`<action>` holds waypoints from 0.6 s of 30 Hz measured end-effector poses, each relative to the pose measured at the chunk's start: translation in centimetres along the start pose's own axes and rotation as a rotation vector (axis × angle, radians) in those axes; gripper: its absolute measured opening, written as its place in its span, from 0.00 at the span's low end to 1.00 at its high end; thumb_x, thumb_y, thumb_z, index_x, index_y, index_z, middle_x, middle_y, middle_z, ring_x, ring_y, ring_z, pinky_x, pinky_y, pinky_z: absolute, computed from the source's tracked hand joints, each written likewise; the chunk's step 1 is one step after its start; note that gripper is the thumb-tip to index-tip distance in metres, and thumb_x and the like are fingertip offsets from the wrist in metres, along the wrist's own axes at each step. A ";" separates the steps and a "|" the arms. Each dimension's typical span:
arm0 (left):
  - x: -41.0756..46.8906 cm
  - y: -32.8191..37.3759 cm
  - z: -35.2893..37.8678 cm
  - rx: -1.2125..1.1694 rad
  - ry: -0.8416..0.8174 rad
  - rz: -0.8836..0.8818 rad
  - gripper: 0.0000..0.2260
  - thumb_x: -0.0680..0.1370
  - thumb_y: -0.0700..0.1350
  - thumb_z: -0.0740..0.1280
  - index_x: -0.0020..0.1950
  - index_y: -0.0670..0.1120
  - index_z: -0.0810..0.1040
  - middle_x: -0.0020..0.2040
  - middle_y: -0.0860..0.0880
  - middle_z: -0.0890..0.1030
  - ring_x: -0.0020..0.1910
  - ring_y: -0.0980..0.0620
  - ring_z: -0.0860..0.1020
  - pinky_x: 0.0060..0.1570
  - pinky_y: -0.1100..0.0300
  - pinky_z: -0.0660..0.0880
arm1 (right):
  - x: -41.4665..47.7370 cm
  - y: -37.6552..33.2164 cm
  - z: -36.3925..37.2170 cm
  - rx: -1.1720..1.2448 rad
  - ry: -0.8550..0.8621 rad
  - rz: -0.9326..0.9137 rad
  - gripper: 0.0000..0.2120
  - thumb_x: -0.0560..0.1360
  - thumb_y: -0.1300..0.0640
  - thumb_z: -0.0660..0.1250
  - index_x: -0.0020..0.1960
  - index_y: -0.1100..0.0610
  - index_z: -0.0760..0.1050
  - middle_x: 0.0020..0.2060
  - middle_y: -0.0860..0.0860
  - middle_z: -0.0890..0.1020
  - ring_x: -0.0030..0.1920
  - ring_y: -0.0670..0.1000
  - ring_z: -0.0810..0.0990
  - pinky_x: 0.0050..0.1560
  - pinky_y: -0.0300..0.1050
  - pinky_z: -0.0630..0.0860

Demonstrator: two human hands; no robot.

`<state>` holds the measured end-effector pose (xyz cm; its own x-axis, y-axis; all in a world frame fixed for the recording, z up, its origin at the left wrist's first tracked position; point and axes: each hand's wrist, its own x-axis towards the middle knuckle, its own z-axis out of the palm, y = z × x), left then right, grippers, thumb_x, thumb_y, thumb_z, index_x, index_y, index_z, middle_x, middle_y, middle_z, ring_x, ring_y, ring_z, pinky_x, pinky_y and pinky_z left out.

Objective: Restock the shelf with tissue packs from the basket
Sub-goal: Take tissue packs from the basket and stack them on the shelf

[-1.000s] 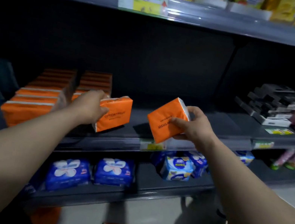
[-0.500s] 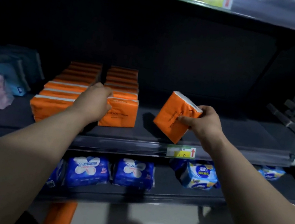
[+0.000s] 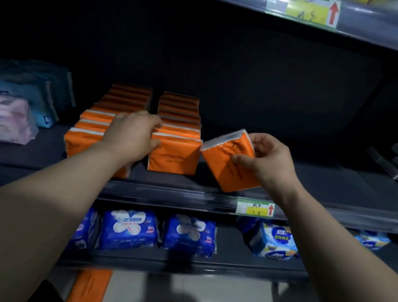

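Tissue pack [image 3: 228,161], orange and tilted on one corner, hangs just above and left of the price label [image 3: 255,208]. Our right fingers [image 3: 260,141] curl over its upper right edge while the thumb presses its printed face, so we have it in a firm pinch. Further left of the label, our left fingers [image 3: 153,126] curl over the top left corner of the upright pack [image 3: 174,158] that fronts the orange row nearer the label, thumb against its side. Whether the tilted pack's low corner touches the shelf [image 3: 317,195] we cannot tell.

We judge the risks as these. The pack's white end touches or nearly touches the upright pack's top corner. If we swing it down without first drawing it toward the label side, it may shove that pack askew or topple the row behind. Its low corner is close to the shelf lip above the label, so a loose release could let it slide off.

Outward from there, our right hand [image 3: 270,163] is cocked inward at the wrist, palm facing left. Our left hand [image 3: 131,136] lies palm down. Both forearms reach up and forward, converging left of the label.
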<state>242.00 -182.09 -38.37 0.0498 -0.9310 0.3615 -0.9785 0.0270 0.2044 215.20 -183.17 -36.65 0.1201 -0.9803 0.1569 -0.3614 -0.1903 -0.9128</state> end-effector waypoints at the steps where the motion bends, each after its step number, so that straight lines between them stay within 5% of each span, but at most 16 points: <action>1: -0.3 -0.4 -0.5 0.006 0.019 -0.004 0.16 0.74 0.49 0.69 0.61 0.49 0.76 0.57 0.46 0.78 0.56 0.44 0.76 0.54 0.53 0.70 | -0.1 -0.5 0.6 -0.023 -0.029 -0.032 0.19 0.66 0.65 0.76 0.54 0.55 0.76 0.47 0.48 0.82 0.45 0.45 0.81 0.42 0.36 0.76; 9: -2.7 -4.8 -2.4 0.004 0.005 -0.150 0.15 0.75 0.53 0.67 0.59 0.50 0.79 0.59 0.45 0.78 0.59 0.42 0.76 0.56 0.51 0.72 | 0.8 -2.7 8.0 -0.422 -0.200 -0.253 0.21 0.65 0.61 0.76 0.56 0.51 0.78 0.50 0.48 0.81 0.52 0.50 0.79 0.55 0.48 0.76; 14: -3.0 -5.4 -2.2 -0.005 -0.054 -0.180 0.16 0.75 0.56 0.65 0.60 0.51 0.78 0.60 0.47 0.78 0.60 0.44 0.75 0.57 0.52 0.71 | 2.0 -3.2 11.3 -0.802 -0.180 -0.365 0.23 0.69 0.52 0.73 0.63 0.44 0.75 0.60 0.51 0.74 0.63 0.53 0.68 0.64 0.50 0.61; 18: -2.7 -5.5 -2.0 -0.026 -0.069 -0.179 0.16 0.76 0.56 0.65 0.60 0.51 0.78 0.60 0.48 0.78 0.59 0.45 0.75 0.57 0.51 0.72 | 2.7 -2.4 12.5 -0.881 -0.169 -0.358 0.23 0.70 0.50 0.72 0.63 0.41 0.74 0.60 0.51 0.69 0.64 0.54 0.64 0.65 0.49 0.55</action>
<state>247.70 -178.98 -38.61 0.2078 -0.9445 0.2543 -0.9496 -0.1325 0.2839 227.93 -184.66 -38.76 0.4641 -0.8493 0.2517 -0.8336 -0.5148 -0.2000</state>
